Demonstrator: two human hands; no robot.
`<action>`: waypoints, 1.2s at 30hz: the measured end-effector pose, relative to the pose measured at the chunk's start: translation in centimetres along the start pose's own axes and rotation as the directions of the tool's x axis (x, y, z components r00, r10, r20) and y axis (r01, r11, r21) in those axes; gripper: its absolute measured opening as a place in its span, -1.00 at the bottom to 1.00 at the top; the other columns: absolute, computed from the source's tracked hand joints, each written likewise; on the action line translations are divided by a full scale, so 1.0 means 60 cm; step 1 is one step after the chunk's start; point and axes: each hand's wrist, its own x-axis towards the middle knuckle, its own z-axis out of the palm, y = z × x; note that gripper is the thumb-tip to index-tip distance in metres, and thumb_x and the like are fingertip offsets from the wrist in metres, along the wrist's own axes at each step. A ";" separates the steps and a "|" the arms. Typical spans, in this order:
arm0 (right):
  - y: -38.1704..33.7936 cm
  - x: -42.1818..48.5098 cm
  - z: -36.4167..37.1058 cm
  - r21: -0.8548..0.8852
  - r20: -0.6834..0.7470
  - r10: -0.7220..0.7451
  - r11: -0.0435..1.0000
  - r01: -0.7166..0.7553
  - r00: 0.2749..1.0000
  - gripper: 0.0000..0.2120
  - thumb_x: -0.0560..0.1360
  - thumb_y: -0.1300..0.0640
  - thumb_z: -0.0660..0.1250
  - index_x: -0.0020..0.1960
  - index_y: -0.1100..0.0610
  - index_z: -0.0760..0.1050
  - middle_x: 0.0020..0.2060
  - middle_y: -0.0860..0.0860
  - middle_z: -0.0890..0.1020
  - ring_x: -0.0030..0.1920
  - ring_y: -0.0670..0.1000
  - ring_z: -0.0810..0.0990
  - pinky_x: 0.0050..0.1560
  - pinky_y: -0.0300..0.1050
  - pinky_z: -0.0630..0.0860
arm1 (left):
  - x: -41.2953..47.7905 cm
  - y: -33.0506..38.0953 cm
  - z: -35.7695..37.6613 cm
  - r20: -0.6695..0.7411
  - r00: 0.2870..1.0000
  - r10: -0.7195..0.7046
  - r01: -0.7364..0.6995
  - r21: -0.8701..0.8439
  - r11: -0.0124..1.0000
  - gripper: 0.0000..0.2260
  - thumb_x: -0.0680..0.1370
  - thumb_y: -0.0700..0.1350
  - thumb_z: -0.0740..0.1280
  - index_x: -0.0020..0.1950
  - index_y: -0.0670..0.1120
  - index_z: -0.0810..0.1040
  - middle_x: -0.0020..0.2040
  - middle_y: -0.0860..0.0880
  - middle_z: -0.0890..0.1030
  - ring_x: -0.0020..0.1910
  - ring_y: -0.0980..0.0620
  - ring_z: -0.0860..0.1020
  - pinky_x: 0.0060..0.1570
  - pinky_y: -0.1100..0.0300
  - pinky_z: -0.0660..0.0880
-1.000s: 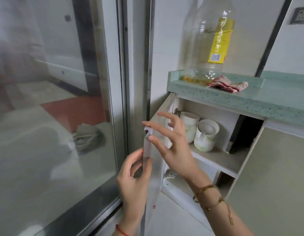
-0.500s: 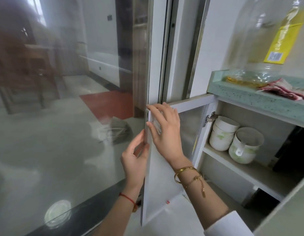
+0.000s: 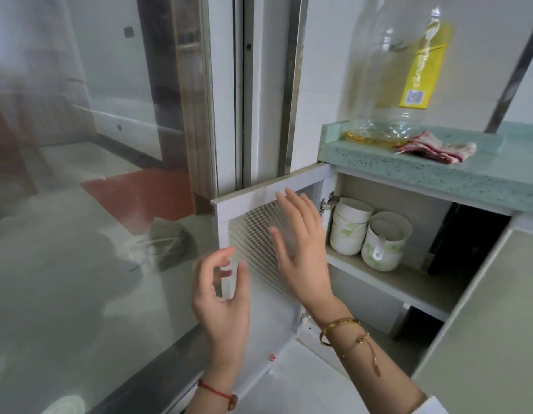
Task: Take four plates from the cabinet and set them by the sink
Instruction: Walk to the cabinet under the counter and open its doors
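The white cabinet door (image 3: 253,201) with a patterned glass panel stands swung wide open to the left. My right hand (image 3: 301,249) is spread flat in front of its inner face, fingers apart, holding nothing. Just off the door's free edge, my left hand (image 3: 223,297) hovers with fingers curled loosely and nothing in it. Inside the cabinet, on the upper shelf (image 3: 408,282), stand stacked white bowls (image 3: 348,225) with green print and a white cup (image 3: 384,243). No plates show in the visible part of the cabinet.
A large oil bottle (image 3: 399,73) with a yellow label and a pink-striped cloth (image 3: 435,147) sit on the green countertop (image 3: 456,174) above the cabinet. A glass sliding door (image 3: 95,204) fills the left. Another cabinet door (image 3: 486,318) stands at the right.
The cabinet door has swung further open to the left. Both hands have come off its edge; the right one now lies in front of the inner panel.
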 end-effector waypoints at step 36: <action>0.190 -0.147 -0.461 -0.495 -0.484 0.238 0.719 -0.488 0.842 -0.59 0.60 0.07 0.23 0.44 -0.05 0.33 0.12 -0.06 0.42 0.04 -0.05 0.47 0.06 -0.12 0.53 | -0.240 0.089 0.437 0.973 0.229 -0.007 0.329 -0.071 0.942 -0.78 0.63 -0.11 0.27 0.28 0.02 0.49 0.17 0.15 0.61 0.17 0.19 0.57 0.25 0.21 0.44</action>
